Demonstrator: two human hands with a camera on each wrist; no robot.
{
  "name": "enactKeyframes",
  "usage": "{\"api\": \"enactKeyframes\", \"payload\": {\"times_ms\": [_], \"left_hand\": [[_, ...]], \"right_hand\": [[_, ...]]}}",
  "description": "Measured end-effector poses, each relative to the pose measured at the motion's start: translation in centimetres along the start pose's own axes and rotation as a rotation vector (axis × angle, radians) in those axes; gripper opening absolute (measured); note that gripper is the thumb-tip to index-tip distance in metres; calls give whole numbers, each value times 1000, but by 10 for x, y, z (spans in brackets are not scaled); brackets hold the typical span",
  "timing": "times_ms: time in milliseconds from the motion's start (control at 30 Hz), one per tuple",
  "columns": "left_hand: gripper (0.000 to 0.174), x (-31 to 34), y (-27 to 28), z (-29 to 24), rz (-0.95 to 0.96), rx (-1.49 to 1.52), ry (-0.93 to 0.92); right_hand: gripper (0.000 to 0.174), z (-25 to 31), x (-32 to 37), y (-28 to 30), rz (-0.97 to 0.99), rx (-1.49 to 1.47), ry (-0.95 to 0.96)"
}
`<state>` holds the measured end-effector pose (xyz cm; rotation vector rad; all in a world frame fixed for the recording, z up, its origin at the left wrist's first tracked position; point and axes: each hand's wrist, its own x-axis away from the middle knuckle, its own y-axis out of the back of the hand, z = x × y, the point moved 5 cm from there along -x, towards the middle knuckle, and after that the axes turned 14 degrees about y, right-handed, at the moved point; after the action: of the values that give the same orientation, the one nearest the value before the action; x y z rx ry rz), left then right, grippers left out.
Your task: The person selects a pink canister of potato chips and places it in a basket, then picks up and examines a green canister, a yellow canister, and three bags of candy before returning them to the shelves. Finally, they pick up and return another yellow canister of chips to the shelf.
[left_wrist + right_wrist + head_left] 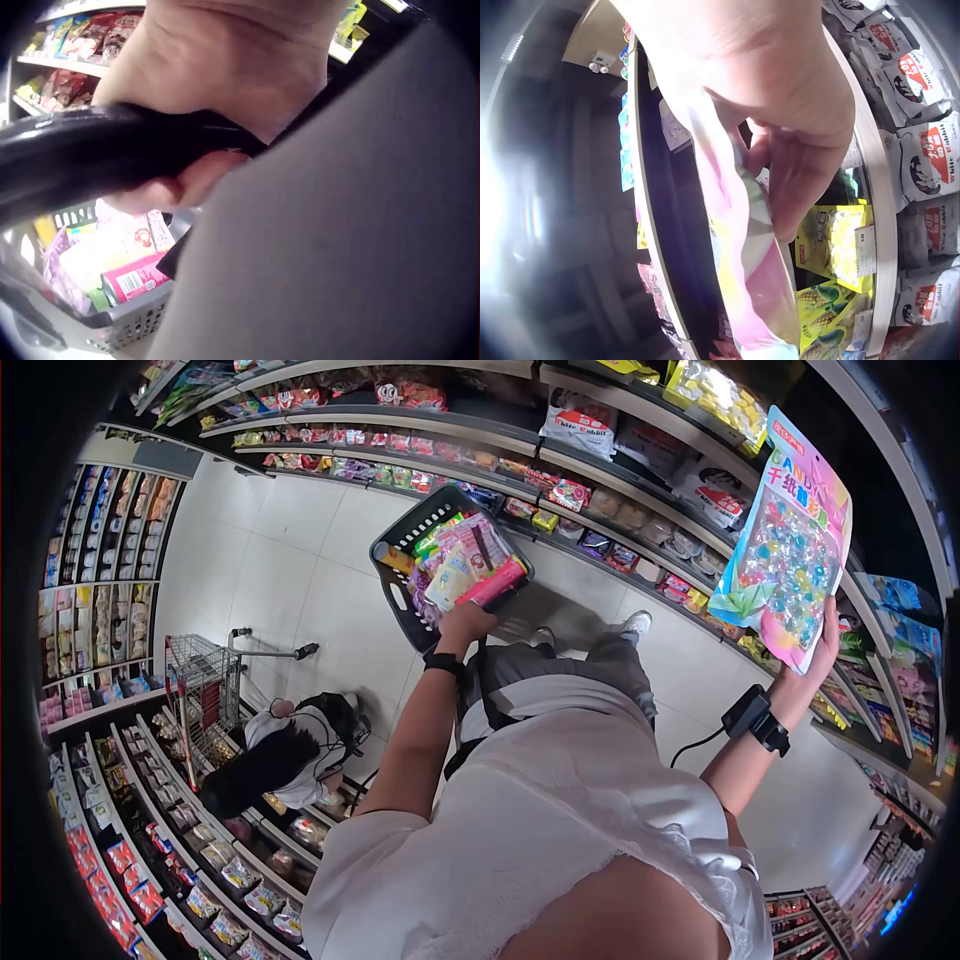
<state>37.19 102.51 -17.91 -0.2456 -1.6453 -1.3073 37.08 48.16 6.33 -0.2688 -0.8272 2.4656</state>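
Note:
My right hand [808, 668] pinches the lower edge of a large candy bag [785, 550], held up in front of the shelves. The bag is pastel, with a window full of colourful wrapped candies. In the right wrist view the bag [739, 217] appears edge-on, with the fingers [806, 176] bent behind it. My left hand [467, 622] grips the black handle [112, 154] of a dark shopping basket [400, 605], which hangs in front of my legs. Snack packs [460, 565] fill the basket, among them a pink package [139, 279] with a barcode.
Candy shelves [480, 445] curve along the front and right, with white bags [930, 161] and yellow corn bags [825, 307]. At the left, a person [290, 750] crouches by more shelves [190, 840], beside a shopping cart [205, 680]. Pale floor tiles [330, 575] run along the aisle.

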Motion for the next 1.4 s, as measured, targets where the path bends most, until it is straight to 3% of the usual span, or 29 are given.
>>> {"api": "enactKeyframes", "payload": {"times_ms": [33,100,267,400,500,533,567,667,733,767,833,867,933,1033,1100,1167,1200,1400], "left_hand": [[51,0,-12,-1,1,-4,-8],[52,0,-30,-7,-192,95,-34],[55,15,-39,-30,-88,264,-278],[53,0,-53,-29,-163,276,-431],[60,3,-55,-21,-134,327,-443],[60,3,-54,-18,-176,295,-433],[62,21,-40,-24,-171,177,-378],[64,68,3,-60,-183,77,-450],[61,98,35,-96,-207,304,-720],[61,111,49,-113,-215,302,-733],[56,150,71,-154,146,543,-950],[56,172,82,-169,138,544,-964],[57,229,92,-197,708,846,-1253],[62,270,94,-223,763,902,-1382],[53,291,101,-230,690,884,-1407],[39,296,100,-233,442,709,-1325],[37,300,104,-233,408,767,-1357],[34,300,108,-224,394,828,-1397]], "right_hand": [[36,0,3,-4,-4,3,7],[35,1,9,-11,-12,-20,14],[36,4,12,-15,-38,17,54],[36,6,18,-30,-6,-17,28],[18,-2,4,-16,-4,-71,60],[16,6,15,-47,39,-77,37],[14,10,14,-57,132,-59,58],[10,10,9,-71,148,-77,69],[12,9,9,-77,175,-109,75],[11,10,11,-80,178,-104,70],[10,13,13,-85,201,-65,93],[10,17,16,-89,225,-57,103],[9,26,21,-96,251,-33,130],[10,31,20,-94,323,-3,166],[10,34,20,-92,374,9,191],[10,35,19,-90,374,22,203],[10,36,20,-91,367,22,208],[11,31,27,-94,388,25,195]]}}
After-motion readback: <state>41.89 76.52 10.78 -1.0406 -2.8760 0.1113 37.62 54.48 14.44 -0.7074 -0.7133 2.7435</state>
